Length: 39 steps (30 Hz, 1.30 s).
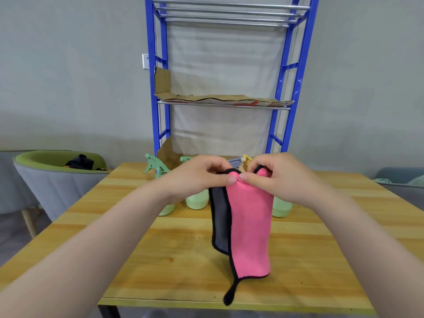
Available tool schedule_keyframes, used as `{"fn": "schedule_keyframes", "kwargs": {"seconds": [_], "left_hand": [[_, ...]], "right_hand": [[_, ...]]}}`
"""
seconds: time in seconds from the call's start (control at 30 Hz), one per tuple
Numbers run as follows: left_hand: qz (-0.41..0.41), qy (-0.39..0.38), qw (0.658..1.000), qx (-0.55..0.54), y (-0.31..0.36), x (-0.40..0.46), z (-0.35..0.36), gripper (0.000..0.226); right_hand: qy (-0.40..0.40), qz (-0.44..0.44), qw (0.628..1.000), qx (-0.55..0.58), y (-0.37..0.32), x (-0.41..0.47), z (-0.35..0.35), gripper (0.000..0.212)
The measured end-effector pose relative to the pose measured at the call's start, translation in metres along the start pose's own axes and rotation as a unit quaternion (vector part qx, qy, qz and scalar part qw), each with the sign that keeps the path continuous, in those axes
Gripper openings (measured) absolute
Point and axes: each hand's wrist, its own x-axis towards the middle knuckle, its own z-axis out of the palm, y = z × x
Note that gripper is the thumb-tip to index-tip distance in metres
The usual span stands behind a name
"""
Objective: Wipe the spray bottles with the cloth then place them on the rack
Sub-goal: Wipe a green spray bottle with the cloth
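A pink cloth [250, 226] with a grey back and black trim hangs over the wooden table [160, 249], held up by its top edge. My left hand [197, 177] pinches that edge on the left, and my right hand [282, 177] pinches it on the right, thumbs almost touching. Behind my hands stand several light green spray bottles: one with a green trigger at the left [153, 166], one in the middle [197, 201], one at the right [282, 208]. Grey and yellow trigger heads [241, 161] peek out between my hands. The blue rack [158, 92] rises behind the table.
Torn cardboard [220, 98] lies on the rack's middle shelf, and the top shelf is made of metal bars [229, 12]. A grey and green chair [59, 177] with dark fabric on it stands at the left. Another grey seat [403, 182] shows at the right edge.
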Motion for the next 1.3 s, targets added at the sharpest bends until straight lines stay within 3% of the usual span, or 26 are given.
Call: {"fn": "schedule_keyframes", "kwargs": {"seconds": [0.07, 0.13, 0.27, 0.4, 0.5, 0.57, 0.7, 0.77, 0.83, 0.9, 1.03, 1.17, 1.3], "left_hand": [[-0.024, 0.0, 0.985, -0.169, 0.002, -0.004, 0.005, 0.006], [-0.038, -0.017, 0.977, -0.211, 0.002, -0.006, 0.005, 0.007], [-0.044, -0.053, 0.997, -0.042, 0.004, -0.008, -0.006, 0.009], [-0.024, -0.06, 0.994, 0.087, 0.016, -0.009, -0.019, 0.007], [0.004, -0.048, 0.964, 0.26, 0.023, -0.007, -0.021, 0.008], [0.023, -0.044, 0.934, 0.354, 0.024, -0.005, -0.018, 0.008], [0.035, 0.007, 0.938, 0.344, 0.031, -0.002, -0.018, 0.011], [0.038, -0.002, 0.921, 0.388, 0.033, 0.0, -0.018, 0.015], [0.044, 0.006, 0.937, 0.347, 0.033, 0.001, -0.017, 0.018], [0.057, 0.013, 0.97, 0.235, 0.037, 0.0, -0.019, 0.016], [0.036, -0.045, 0.997, 0.056, 0.048, 0.0, -0.021, 0.034], [-0.001, -0.117, 0.993, -0.015, 0.048, 0.016, -0.009, 0.029], [-0.072, -0.141, 0.987, 0.025, 0.014, 0.051, 0.017, 0.028]], "right_hand": [[-0.001, -0.002, 1.0, 0.018, -0.002, 0.001, -0.006, 0.048], [-0.004, -0.006, 0.996, 0.087, -0.001, 0.001, -0.011, 0.058], [-0.088, -0.015, 0.973, 0.212, 0.007, -0.002, -0.023, 0.071], [-0.181, -0.017, 0.95, 0.253, 0.01, -0.007, -0.033, 0.019], [-0.198, -0.009, 0.945, 0.261, 0.014, -0.01, -0.042, 0.005], [-0.18, -0.001, 0.95, 0.253, 0.017, -0.012, -0.045, 0.016], [-0.053, 0.008, 0.962, 0.268, 0.019, -0.011, -0.039, 0.014], [-0.027, 0.005, 0.966, 0.255, 0.018, -0.011, -0.034, 0.016], [0.003, 0.003, 0.967, 0.254, 0.019, -0.012, -0.033, 0.019], [0.035, -0.006, 0.962, 0.27, 0.02, -0.013, -0.038, 0.022], [-0.016, -0.005, 0.951, 0.308, 0.017, -0.017, -0.052, 0.037], [-0.005, 0.048, 0.94, 0.339, 0.02, -0.02, -0.063, 0.024], [-0.027, 0.147, 0.962, 0.23, 0.047, -0.02, -0.046, 0.02]]}}
